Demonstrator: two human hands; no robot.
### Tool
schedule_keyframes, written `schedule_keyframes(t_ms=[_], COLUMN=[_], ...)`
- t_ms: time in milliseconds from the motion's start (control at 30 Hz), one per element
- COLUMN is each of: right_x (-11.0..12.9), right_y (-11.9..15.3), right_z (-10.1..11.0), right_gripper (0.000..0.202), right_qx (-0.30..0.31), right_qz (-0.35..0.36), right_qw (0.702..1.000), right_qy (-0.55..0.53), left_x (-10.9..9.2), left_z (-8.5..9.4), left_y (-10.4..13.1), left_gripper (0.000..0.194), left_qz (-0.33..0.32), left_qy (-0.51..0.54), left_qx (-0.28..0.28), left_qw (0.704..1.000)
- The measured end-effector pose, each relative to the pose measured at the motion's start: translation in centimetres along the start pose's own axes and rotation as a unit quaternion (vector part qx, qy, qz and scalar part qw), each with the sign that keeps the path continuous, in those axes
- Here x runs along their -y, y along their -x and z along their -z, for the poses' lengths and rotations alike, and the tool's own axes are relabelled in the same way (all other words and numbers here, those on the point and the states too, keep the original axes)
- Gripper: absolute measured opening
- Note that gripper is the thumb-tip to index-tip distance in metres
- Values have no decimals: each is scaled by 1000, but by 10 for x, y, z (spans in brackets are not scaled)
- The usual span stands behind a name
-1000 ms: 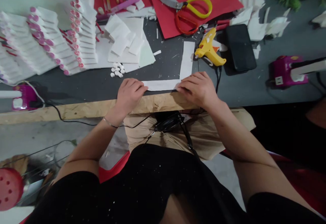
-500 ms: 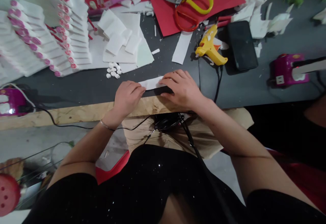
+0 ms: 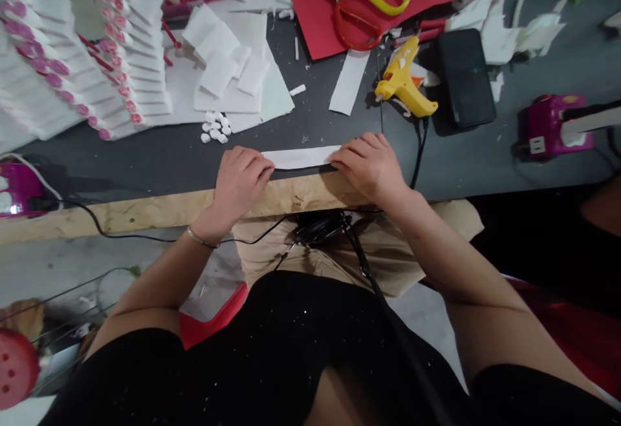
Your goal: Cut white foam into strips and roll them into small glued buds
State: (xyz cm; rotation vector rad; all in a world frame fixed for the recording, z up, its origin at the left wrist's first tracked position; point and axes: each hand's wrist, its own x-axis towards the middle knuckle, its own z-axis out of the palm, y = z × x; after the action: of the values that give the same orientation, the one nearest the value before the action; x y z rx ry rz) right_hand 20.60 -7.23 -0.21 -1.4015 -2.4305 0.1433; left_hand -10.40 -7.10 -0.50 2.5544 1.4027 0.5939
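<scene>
A white paper strip [image 3: 301, 158] lies stretched sideways near the front edge of the dark table. My left hand [image 3: 243, 177] grips its left end between thumb and fingers. At the other end, my right hand [image 3: 367, 164] pinches the strip, fingers curled over it. Beyond the hands lies a second white strip [image 3: 349, 83], partly under red-and-yellow-handled scissors [image 3: 361, 2]. Several small white rolled pieces [image 3: 216, 127] sit to the left, in front of stacked white paper pieces [image 3: 226, 64].
A yellow glue gun [image 3: 407, 83] and a black phone [image 3: 466, 77] lie to the right. Purple power sockets [image 3: 553, 125] stand at both sides, with cables. Rows of pink-tipped white rolls [image 3: 136, 57] fill the back left. Red sheets [image 3: 320, 19] lie at the back. Another person's arm shows at far right.
My right hand has slid to the right along the strip, so more of the paper shows between my hands. My left hand has stayed at the left end.
</scene>
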Motion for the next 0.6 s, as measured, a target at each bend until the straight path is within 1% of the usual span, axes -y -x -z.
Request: schedule_keyframes(t_ms=[167,267,433,500,600], right_x=[-4,-8,-13,-14,-15], right_y=[5,6,3,2,0], right_z=[-5,-10,-13,-12,-8], right_gripper=[26,23,25,26,25], right_qx=[-29,-43,-30,-20,-9], right_qz=[-43,-60,-85,-95,-110], right_qw=[998,996,995,994,993], right_qy=[-26,-45,-47,-46,-44], left_x=[4,9,14,12,6], left_z=[-1,-3,-3,0,8], left_y=[-1,-2,-7,-10,-15], left_gripper=[27,27,22,22,22], left_qz=[13,22,47,57,80], left_qy=[20,28,32,30,27], left_qx=[-12,-7,9,24,61], left_qw=[1000,999,998,998,995])
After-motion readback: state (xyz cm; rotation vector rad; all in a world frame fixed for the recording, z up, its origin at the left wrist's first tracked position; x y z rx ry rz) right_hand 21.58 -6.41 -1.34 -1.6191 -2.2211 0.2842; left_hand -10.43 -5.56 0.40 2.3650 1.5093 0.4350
